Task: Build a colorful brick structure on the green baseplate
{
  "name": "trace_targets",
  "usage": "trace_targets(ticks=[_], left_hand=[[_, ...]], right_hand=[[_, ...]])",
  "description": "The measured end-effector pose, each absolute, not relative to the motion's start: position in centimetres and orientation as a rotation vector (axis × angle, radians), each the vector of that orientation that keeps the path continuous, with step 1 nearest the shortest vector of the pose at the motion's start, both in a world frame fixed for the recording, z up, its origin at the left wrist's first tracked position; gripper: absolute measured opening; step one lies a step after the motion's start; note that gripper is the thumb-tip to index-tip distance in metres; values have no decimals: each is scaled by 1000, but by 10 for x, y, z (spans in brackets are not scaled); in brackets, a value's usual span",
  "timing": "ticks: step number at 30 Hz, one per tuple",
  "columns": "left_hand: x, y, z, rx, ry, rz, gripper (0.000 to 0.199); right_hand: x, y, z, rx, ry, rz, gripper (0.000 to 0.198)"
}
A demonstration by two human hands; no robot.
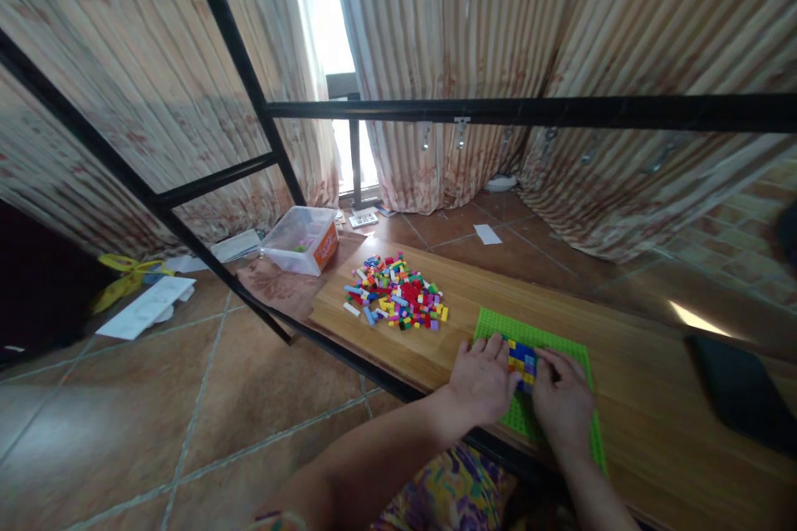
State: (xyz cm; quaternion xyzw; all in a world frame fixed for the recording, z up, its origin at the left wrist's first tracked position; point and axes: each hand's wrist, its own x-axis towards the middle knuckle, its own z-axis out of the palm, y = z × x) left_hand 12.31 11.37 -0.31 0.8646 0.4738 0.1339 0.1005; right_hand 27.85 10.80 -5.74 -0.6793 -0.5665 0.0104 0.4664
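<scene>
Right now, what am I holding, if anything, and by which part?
Can't tell: your left hand and right hand flank the brick block; any grip is hidden.

A bright green, studded baseplate [521, 417] lies flat on the wooden worktop [628, 365], reaching toward its near edge and partly covered by the hands. On it sits a compact block of small bricks [524, 358], packed side by side in a many-coloured patch: yellow at the far end, dark blue beside it, orange toward the left, lighter blue at the right and more yellow nearer the wearer. Left fingers [496, 346] and right fingers [548, 359] flank the block, hiding its sides; its full outline cannot be told.
</scene>
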Motion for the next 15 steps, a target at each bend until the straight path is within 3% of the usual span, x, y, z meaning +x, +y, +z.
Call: trace_targets(ticks=[8,15], left_hand=[[109,119,8,2429,1372,592,43],[35,155,12,2251,1646,907,37]], right_hand=[[280,108,-59,-1690,-1411,37,37],[281,108,-61,-1694,-1399,39,37]])
